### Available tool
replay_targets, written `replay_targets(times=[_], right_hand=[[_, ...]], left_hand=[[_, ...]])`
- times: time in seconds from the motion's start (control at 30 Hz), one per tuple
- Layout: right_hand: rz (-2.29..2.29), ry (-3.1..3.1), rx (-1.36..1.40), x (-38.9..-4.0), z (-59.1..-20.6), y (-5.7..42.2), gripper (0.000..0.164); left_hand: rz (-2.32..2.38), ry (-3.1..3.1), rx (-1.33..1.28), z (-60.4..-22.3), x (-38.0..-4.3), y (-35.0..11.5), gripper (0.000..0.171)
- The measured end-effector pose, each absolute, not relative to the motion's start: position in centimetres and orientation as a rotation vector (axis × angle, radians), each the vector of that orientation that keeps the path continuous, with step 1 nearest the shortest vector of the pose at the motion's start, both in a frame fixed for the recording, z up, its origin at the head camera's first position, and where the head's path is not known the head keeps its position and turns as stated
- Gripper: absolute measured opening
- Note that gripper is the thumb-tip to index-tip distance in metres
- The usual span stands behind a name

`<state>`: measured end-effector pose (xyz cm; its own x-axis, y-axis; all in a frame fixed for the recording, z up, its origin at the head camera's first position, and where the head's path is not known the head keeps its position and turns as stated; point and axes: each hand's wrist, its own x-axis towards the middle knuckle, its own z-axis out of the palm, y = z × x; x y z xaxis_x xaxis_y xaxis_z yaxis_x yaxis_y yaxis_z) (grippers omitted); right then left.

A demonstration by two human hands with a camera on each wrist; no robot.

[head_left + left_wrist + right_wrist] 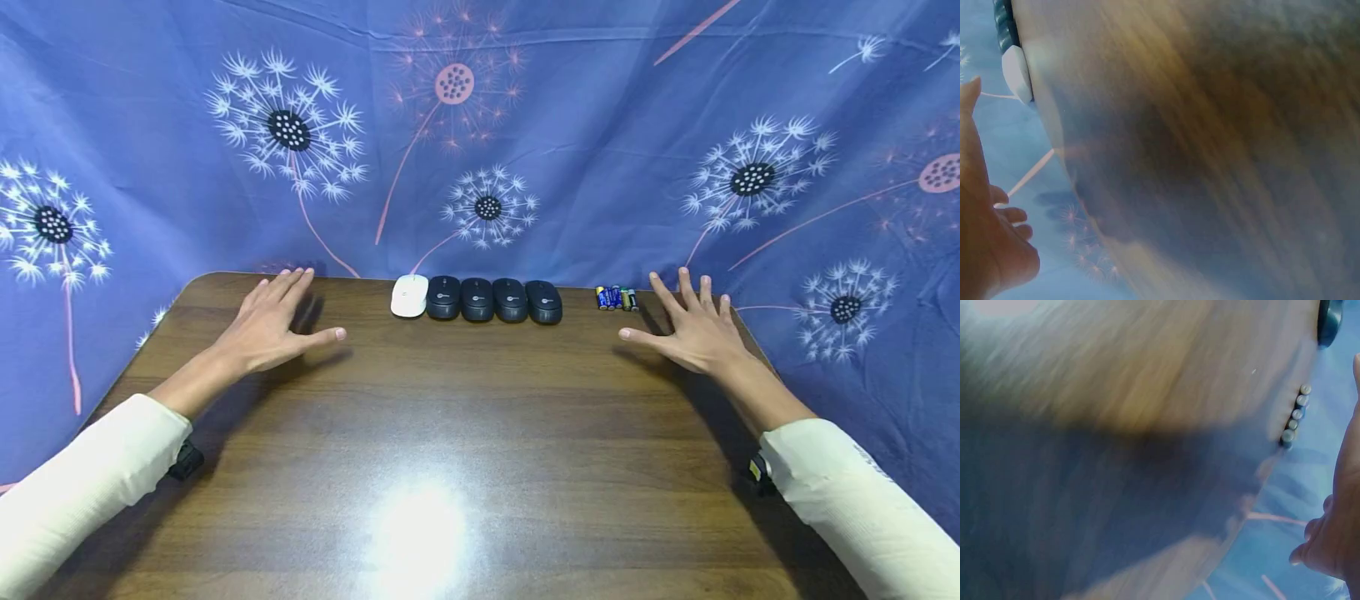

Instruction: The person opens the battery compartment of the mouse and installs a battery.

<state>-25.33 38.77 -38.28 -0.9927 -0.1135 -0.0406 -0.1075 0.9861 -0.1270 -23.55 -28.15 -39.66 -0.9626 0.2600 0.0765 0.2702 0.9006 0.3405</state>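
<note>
A blue cloth (600, 167) with white and pink puffy flowers hangs behind both hands and starts at the far left. Next comes a pale left sleeve (97, 467), and a small black thing (186, 460) peeks out from under it, behind the left hand (273, 325). That hand is free, with its fingers straight and its thumb sticking out to the right. Its shadow falls on the brown wooden table (480, 392) below.

To the right of the left thumb, a bit apart from it, a white mouse (409, 296) sits near the table's back edge. Four black mice (477, 302) come next, side by side in one close row, between the two hands.

Farther right is a little row of batteries (617, 298), some of them blue. They lie near the right hand (693, 329), just left of its fingertips and past the tip of its thumb. This hand is free too, with its fingers spread wide and its thumb pointing left. Behind it, at the far right, is a pale right sleeve (855, 492) with a dark thing (761, 471) at its cuff.
</note>
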Motion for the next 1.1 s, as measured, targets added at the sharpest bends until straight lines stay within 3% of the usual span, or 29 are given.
replay_targets(times=[0.3, 0.6, 1.1], right_hand=[[-0.196, 3.05, -0.239, -26.0, -38.0, 36.1, 0.118], [-0.234, 3.027, -0.268, -26.3, -38.0, 33.6, 0.117], [-0.314, 3.059, -0.467, -27.1, -38.8, 29.5, 0.1]], left_hand=[[-0.636, -2.955, -0.528, -39.8, -23.5, -27.8, 0.089], [-0.606, -2.998, -0.55, -39.5, -23.8, -27.2, 0.087], [-0.642, -2.957, -0.659, -40.2, -23.8, -26.3, 0.074]])
